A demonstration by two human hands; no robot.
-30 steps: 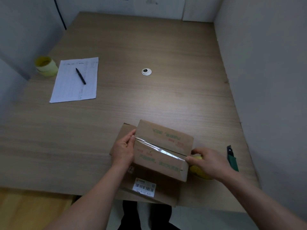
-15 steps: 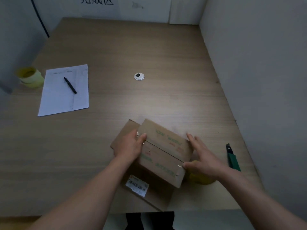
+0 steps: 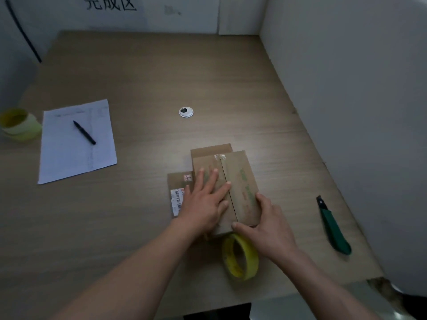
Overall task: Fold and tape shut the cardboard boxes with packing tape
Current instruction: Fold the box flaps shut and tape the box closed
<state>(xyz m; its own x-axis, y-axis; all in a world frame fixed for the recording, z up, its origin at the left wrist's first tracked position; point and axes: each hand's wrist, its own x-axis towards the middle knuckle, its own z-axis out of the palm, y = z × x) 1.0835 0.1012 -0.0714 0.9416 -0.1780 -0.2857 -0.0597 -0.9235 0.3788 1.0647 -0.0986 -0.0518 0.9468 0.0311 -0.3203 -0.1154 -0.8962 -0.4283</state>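
- Nearest me: yellow tape roll (image 3: 240, 258) standing on edge on the counter (image 3: 138, 227), just below the box; light and rigid, best taken through its core.
- Right hand (image 3: 265, 227) gripping the box's near right corner, fingers curled along the side, thumb on the near edge.
- Left hand (image 3: 205, 199) lying flat, fingers spread, pressing the left flap beside the seam.
- Cardboard box (image 3: 240, 188), small, resting on flattened cardboard (image 3: 175, 181); looks light, stiff and prone to sliding, so I'd pin the top and hold the corners.
- Right: green box cutter (image 3: 332, 229).
- Far left: paper (image 3: 69, 153), pen (image 3: 84, 132), spare tape rolls (image 3: 19, 124).
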